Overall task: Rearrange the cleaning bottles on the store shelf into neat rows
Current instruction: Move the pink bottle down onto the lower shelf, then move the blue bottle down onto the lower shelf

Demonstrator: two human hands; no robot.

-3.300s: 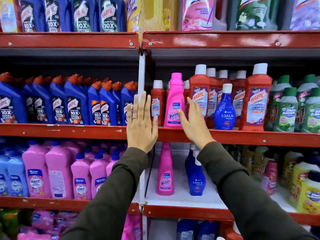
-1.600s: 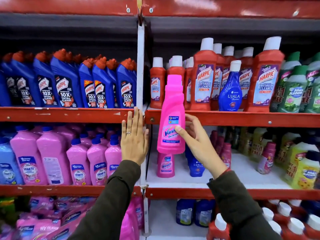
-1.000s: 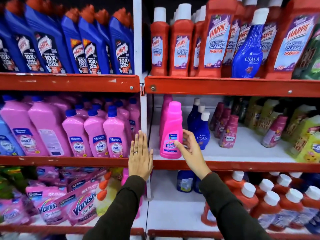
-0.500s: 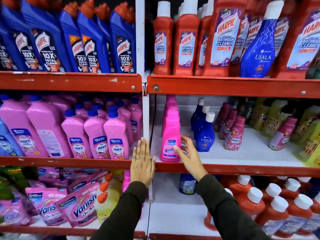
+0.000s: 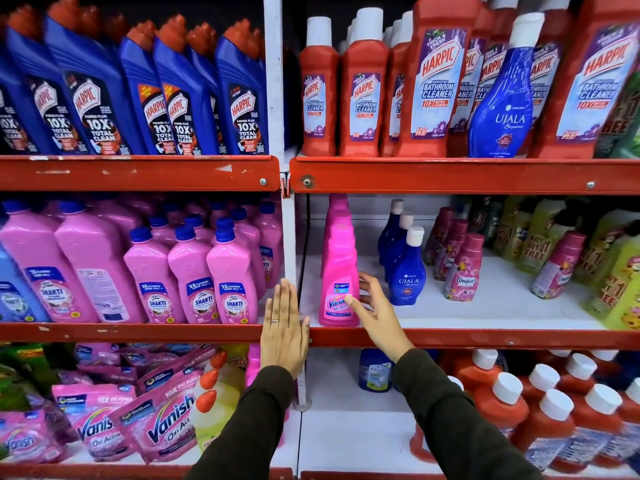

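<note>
Middle shelf (image 5: 450, 337), right bay: your pink Vanish bottle (image 5: 338, 278) now stands upright at the front left corner, directly in front of a second pink bottle (image 5: 337, 209) of the same kind; 1.6 s ago you were carrying it in the air below the shelf above, and 0.5 s ago your fingers were still wrapped on it. Your right hand (image 5: 375, 310) has since loosened: fingers spread, thumb tip still touching the label, the other fingers just behind the bottle's right side, gripping nothing. Your left hand (image 5: 284, 330) stays flat, fingers pressed together, against the white upright post (image 5: 291, 237), holding nothing. Just right of the Vanish: a row of blue Ujala bottles (image 5: 407, 271), then maroon Comfort bottles (image 5: 462, 268). Upper shelf: one stray Ujala bottle (image 5: 502, 98) among the red Harpic bottles (image 5: 433, 81).
</note>
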